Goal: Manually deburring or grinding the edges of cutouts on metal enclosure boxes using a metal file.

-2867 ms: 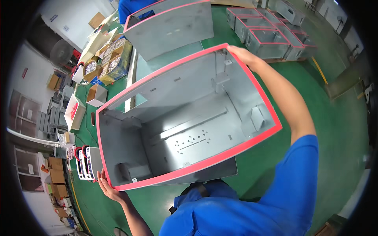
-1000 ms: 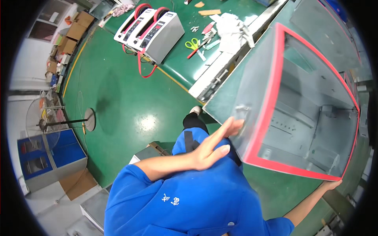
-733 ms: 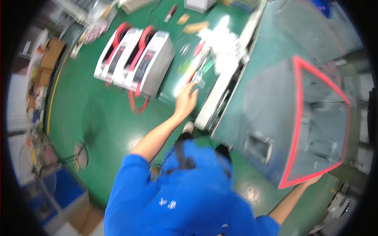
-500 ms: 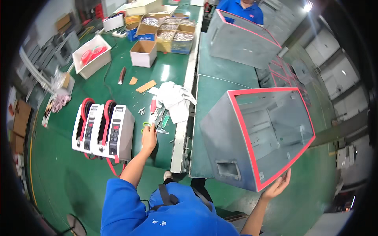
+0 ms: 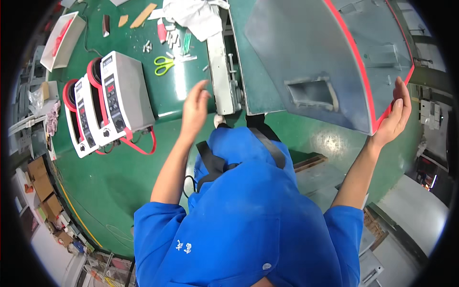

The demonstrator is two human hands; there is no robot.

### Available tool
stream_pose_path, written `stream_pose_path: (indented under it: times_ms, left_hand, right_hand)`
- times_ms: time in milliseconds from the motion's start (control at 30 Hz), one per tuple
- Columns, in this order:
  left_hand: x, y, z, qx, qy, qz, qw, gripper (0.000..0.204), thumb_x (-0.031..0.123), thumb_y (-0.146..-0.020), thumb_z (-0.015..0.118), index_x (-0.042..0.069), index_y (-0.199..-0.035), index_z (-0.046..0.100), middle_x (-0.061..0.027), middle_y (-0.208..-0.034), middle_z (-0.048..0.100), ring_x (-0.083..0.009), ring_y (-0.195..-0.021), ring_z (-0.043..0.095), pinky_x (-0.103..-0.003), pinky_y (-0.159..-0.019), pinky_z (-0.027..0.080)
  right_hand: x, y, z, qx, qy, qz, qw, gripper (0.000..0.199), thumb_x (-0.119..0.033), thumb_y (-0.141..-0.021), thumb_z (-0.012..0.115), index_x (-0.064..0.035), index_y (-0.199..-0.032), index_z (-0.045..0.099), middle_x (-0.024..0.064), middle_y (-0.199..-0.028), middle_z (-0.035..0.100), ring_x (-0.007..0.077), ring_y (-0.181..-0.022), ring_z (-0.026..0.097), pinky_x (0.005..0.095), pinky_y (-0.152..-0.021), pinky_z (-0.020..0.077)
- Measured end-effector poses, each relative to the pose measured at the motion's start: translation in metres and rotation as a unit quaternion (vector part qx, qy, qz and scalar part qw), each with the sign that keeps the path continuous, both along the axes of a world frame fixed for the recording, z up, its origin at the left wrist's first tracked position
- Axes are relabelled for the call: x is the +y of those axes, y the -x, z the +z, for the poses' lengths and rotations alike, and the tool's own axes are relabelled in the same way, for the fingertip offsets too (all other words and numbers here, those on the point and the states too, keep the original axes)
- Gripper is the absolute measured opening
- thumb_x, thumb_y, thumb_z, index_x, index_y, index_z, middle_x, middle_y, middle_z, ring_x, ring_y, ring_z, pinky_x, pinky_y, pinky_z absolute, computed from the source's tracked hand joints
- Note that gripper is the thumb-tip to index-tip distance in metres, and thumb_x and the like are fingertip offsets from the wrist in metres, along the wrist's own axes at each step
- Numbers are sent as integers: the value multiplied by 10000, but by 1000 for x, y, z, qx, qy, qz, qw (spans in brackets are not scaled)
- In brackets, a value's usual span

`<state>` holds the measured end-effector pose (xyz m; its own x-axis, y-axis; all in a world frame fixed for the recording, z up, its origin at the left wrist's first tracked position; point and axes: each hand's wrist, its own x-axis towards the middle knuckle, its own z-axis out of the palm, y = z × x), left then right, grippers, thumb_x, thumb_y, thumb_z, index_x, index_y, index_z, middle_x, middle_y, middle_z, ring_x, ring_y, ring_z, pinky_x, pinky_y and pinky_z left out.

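My left hand (image 5: pixel 195 110) is in the air just off the green table's near edge, fingers partly extended and nothing visible in it. Beyond it, green-handled scissors (image 5: pixel 164 65) lie on the table. My right hand (image 5: pixel 396 115) rests against the near right corner of a large grey metal housing (image 5: pixel 287 48), fingers stretched out along its edge. Red tape (image 5: pixel 356 52) lines the rim of the housing's wide opening. A rectangular cutout (image 5: pixel 313 93) shows in its near side. The housing's far end is out of the picture.
Two white tape dispensers (image 5: pixel 114 91) with red rolls stand on the left. A white cloth (image 5: pixel 196 16), small metal pieces and a red-handled tool (image 5: pixel 161 31) lie on the green table (image 5: pixel 129 43). A white bin (image 5: pixel 62 40) holds red rolls. A wooden pallet (image 5: pixel 311 162) is on the floor.
My left hand has left the scissors and drawn back toward me. My right hand stays at the housing's corner, its fingers now higher along the edge. The view has tipped down.
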<state>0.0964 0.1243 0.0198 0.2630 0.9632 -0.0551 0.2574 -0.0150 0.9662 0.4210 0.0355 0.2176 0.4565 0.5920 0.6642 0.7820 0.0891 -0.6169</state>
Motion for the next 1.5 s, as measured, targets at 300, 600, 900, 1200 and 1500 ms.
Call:
stream_pose_path:
  times_ms: [300, 600, 900, 1200, 1500]
  left_hand:
    - [-48, -74, 19, -60, 171, -199, 963, 236, 122, -887, 418, 46, -1091, 510, -10, -646, 472, -96, -580, 441, -237, -556, 397]
    - [-54, -95, 13, -74, 246, -255, 932, 297, 137, -895, 398, 65, -1173, 474, 32, -567, 405, -47, -503, 383, -189, -464, 339]
    - [-62, -105, 8, -22, 218, -309, 925, 332, 116, -885, 406, 82, -1213, 446, 2, -555, 411, -69, -499, 398, -216, -486, 364]
    - [-63, -117, 5, 75, 4, -298, 952, 311, 95, -834, 415, 33, -1137, 444, -240, -687, 545, -394, -654, 540, -458, -585, 417]
    - [-64, -107, 14, 88, 51, -310, 945, 297, 57, -830, 428, 15, -1123, 457, -254, -765, 552, -401, -731, 543, -418, -637, 440]
  right_hand:
    - [-1, -1, 7, 17, 109, 16, 994, 323, -167, -883, 355, 60, -1012, 545, 158, -902, 599, 191, -893, 524, 329, -872, 355]
    - [0, -2, 5, 0, 125, -1, 992, 389, -188, -880, 307, 96, -1045, 515, 195, -941, 580, 226, -914, 513, 343, -874, 346]
    - [1, -5, 4, -15, 121, -5, 992, 403, -176, -868, 280, 103, -1048, 509, 205, -941, 579, 233, -916, 505, 348, -876, 335]
    - [0, -7, 4, -25, 133, -5, 991, 424, -199, -868, 280, 110, -1054, 501, 205, -949, 578, 235, -914, 511, 350, -881, 329]
    - [0, -7, 4, -5, 140, -15, 990, 434, -201, -863, 279, 127, -1064, 482, 226, -955, 568, 246, -946, 500, 351, -895, 317]
